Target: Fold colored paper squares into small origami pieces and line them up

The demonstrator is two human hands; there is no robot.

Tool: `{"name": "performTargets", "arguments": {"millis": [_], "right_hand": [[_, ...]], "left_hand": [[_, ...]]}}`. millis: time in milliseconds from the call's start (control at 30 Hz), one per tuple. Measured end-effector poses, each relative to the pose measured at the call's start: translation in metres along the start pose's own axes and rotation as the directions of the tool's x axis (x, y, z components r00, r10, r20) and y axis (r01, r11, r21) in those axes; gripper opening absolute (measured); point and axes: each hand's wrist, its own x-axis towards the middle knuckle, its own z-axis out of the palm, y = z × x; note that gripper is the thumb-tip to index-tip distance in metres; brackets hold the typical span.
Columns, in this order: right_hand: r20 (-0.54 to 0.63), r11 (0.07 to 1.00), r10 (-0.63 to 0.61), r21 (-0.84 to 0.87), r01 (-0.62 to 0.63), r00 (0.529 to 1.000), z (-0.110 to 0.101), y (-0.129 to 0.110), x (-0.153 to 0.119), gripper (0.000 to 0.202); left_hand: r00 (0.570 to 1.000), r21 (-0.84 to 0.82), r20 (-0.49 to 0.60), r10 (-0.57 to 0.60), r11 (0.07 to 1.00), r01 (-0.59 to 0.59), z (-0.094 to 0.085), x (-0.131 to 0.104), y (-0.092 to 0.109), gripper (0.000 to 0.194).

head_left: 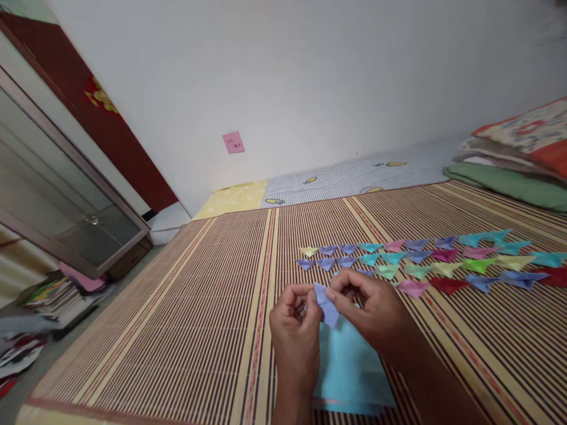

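A small piece of folded lavender paper (329, 313) is held up between my two hands. My left hand (296, 327) pinches its left edge between thumb and curled fingers. On the other side, my right hand (370, 304) grips its upper right edge with thumb and forefinger. Directly below lies a light blue sheet or stack of paper (352, 378), partly covered by my right hand and wrist. Beyond my hands, several small folded paper shapes (414, 288) in many colours stand in rows, some of them hidden behind my right hand.
A striped bamboo mat (177, 307) covers the bed. Folded bedding (500, 183) and a patterned cushion (527, 133) are stacked at the right. A white wall with a pink note (233, 142) rises behind. Books (48, 301) and a glass-panelled door (66, 177) are at left.
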Motion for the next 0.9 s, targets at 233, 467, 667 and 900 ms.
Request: {"name": "performTargets", "arguments": {"millis": [233,467,667,900], "right_hand": [[0.069,0.989,-0.055,0.143,0.045,0.996,-0.005,0.0,0.001,0.017],[0.051,0.978,-0.021,0.209,0.01,0.998,-0.009,0.0,0.001,0.016],[0.058,0.98,-0.025,0.198,0.013,0.998,-0.011,0.002,0.001,0.016],[0.069,0.977,0.013,0.21,-0.027,0.998,-0.012,0.003,0.001,0.017]], "left_hand": [[0.996,0.027,0.093,0.01,1.0,-0.012,-0.002,-0.004,0.002,0.01],[0.981,0.097,0.172,0.094,0.989,-0.112,-0.004,-0.007,0.01,0.034],[0.962,0.149,0.254,0.096,0.979,-0.137,-0.007,-0.008,0.014,0.035],[0.952,0.222,0.285,0.115,0.958,-0.182,-0.01,-0.009,0.016,0.035]]}}
